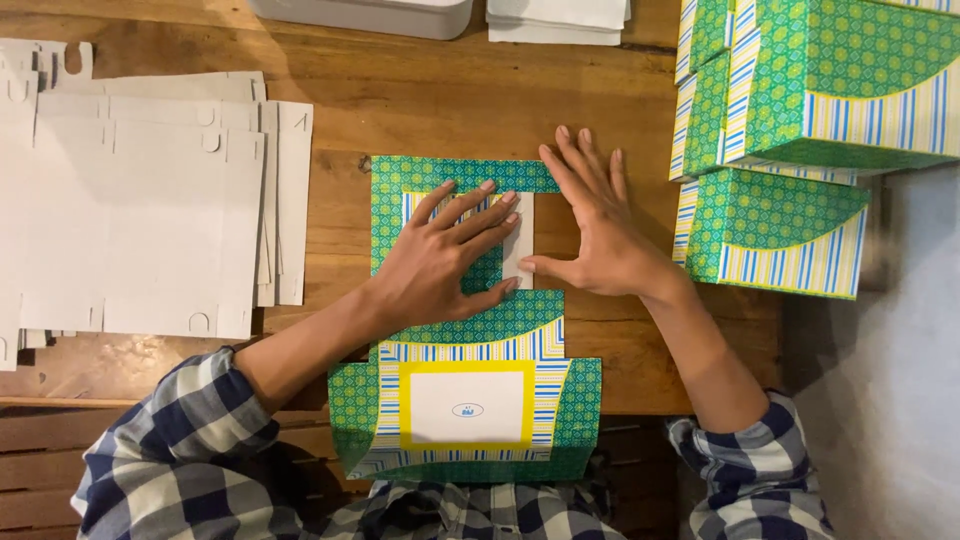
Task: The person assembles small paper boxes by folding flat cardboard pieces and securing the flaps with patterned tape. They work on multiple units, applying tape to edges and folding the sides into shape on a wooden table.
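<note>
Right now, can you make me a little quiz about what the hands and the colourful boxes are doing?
1. True or false: both hands press on the flat green patterned sheet.
2. Which pile lies beside the left hand? A) plain white card blanks B) red cups C) blue bags
3. Fill in: the folded green boxes are stacked on the person's ____ side.

Key:
1. True; the left hand lies flat on it, and the right hand rests at its edge with the thumb on a white flap.
2. A.
3. Right.
</note>
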